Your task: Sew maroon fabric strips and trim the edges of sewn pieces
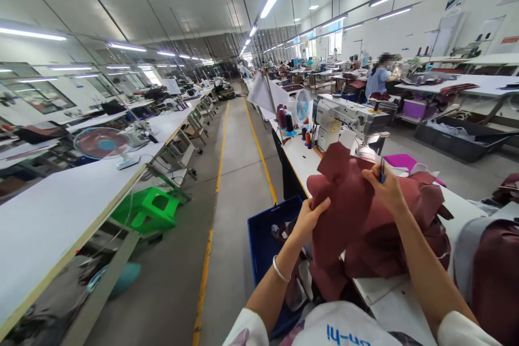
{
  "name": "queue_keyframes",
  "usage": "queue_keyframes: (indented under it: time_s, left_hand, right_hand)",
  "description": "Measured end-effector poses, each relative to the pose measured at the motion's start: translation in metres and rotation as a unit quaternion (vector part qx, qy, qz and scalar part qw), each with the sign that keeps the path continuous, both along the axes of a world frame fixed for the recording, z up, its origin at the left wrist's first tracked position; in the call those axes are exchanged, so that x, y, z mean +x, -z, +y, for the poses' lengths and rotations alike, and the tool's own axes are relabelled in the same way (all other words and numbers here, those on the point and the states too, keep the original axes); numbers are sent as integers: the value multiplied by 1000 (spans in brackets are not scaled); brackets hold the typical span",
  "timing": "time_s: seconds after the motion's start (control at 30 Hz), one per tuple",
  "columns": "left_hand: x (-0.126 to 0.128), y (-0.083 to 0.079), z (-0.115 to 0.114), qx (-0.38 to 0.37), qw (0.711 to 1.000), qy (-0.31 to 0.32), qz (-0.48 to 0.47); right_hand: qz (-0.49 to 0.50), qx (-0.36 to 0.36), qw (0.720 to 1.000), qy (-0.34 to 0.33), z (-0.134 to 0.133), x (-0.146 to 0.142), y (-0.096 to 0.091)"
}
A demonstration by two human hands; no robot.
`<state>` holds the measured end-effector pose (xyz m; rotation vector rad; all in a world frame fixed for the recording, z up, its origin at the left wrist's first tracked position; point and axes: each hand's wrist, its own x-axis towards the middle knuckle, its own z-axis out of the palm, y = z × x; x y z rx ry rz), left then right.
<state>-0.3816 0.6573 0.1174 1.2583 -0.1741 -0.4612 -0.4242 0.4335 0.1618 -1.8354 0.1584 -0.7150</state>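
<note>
My left hand [312, 219] grips the left edge of a maroon leather-like piece [343, 208], thumb on top. The piece is lifted and hangs in folds in front of the sewing machine [344, 119]. My right hand [385, 186] pinches its upper right edge. A small dark blue tool [381, 170] sticks up from the right hand's fingers; its kind is unclear. Below and right of the raised piece, more maroon material [417, 205] lies bunched on the white sewing table [389, 303]. Part of the held piece's lower end is hidden behind its own folds.
A blue bin [259, 248] stands on the floor at the table's left. Thread cones [288, 123] and a small fan [302, 105] are beside the machine. Another person [377, 81] sits farther right. A long white table [73, 211] and green stool [150, 208] are left of the aisle.
</note>
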Motion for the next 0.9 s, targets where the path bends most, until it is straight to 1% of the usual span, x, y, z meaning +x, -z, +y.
queue_keyframes:
  time_s: [0.03,0.07,0.1,0.13,0.17,0.2,0.3,0.37,0.47,0.57,0.7,0.9]
  left_hand:
    - [0,0,-4,-10,1000,-24,12]
    - [1,-1,-7,-19,999,-45,23]
    - [3,-2,-10,-26,997,-62,31]
    - [4,-2,-11,-29,996,-76,38]
    - [6,-2,-12,-29,995,-84,42]
    - [7,-1,-13,-27,995,-83,44]
    - [8,3,-13,-41,997,-54,46]
    - [8,6,-13,-55,995,-57,59]
    - [6,7,-14,-55,991,-78,89]
    - [5,5,-14,-56,991,-72,101]
    - [5,5,-14,-61,990,-69,106]
    - [5,4,-10,-68,986,-39,150]
  right_hand:
    - [16,-72,996,50,-4,-1,2]
    - [35,-138,986,88,-8,-4,4]
    - [52,-193,974,110,-10,-8,5]
    - [61,-236,963,115,-12,-13,6]
    - [66,-272,955,102,-12,-18,7]
    - [71,-300,948,72,-12,-23,8]
    - [98,-354,930,-26,-7,-30,13]
    - [122,-366,921,-58,-3,-28,15]
    - [140,-359,920,-73,4,-23,14]
    - [123,-356,924,-65,10,-21,7]
    - [122,-364,921,-67,14,-18,-1]
    - [100,-344,923,-143,5,-12,-6]
